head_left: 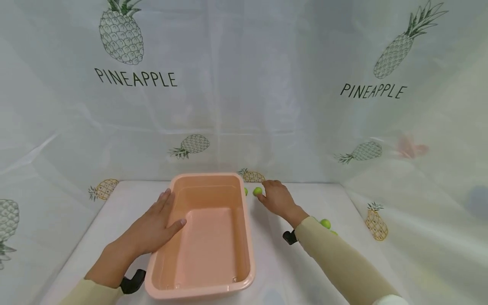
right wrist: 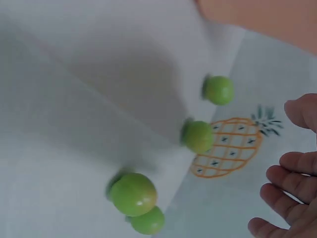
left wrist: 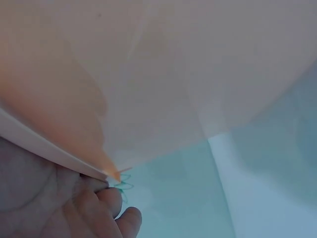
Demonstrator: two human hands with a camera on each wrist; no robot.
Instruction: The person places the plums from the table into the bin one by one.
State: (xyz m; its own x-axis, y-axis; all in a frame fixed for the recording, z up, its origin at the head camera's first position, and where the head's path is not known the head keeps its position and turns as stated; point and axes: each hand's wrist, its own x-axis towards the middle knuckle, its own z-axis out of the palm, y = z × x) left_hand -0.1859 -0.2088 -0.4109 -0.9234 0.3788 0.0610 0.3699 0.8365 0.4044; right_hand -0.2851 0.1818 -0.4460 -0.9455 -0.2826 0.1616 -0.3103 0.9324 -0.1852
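Note:
A peach-coloured plastic basin [head_left: 209, 237] stands upright on the white-covered table, nothing inside it. My left hand [head_left: 148, 231] rests across its left rim, fingers straight and thumb reaching over the inner side. In the left wrist view the palm [left wrist: 34, 198] lies against the rim. Beyond the basin's right side, my right hand [head_left: 280, 199] hovers with fingers extended and nothing held. Close to its thumb is a small round green fruit [head_left: 257, 191], with another [head_left: 245, 191] partly hidden by the rim. The right wrist view shows more green fruits [right wrist: 133, 194] apart from the fingers.
More green fruits [head_left: 325, 223] lie by the right forearm, partly covered by the sleeve [head_left: 343, 258]. A pineapple-printed white sheet [head_left: 255, 106] hangs behind and around the table. Black wrist straps [head_left: 132, 281] show at both wrists.

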